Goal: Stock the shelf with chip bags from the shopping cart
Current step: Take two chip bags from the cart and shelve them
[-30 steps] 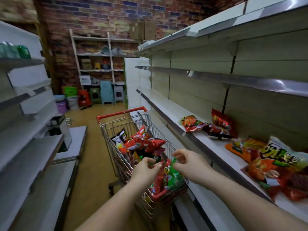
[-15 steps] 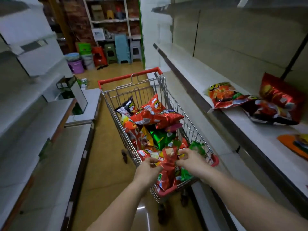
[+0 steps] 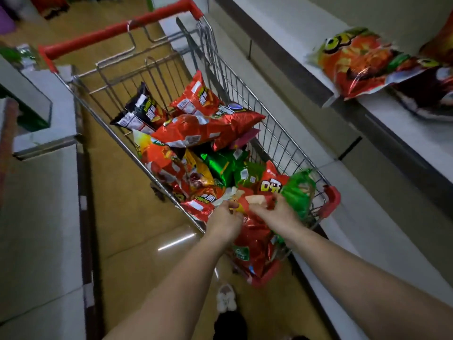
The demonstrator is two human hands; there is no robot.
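Both hands were at the near end of the shopping cart. The left hand and the right hand had their fingers curled onto the top edge of a red chip bag, which hung from that grip over the cart's near rim. Its only legible mark was a small green label low on its face, the writing there too blurred to read.

Just beyond the fingers lay a red bag with large yellow characters, and touching the right fingers on their outer side was a green bag. Farther from the fingers the pile went on: a long red bag with white label patches lying across the top, and a black bag with yellow lettering, unreadable.

Well off to the right of the fingers, an orange-red bag lay flat on the shelf. Below the forearms, a light shoe stood on the tan floor.
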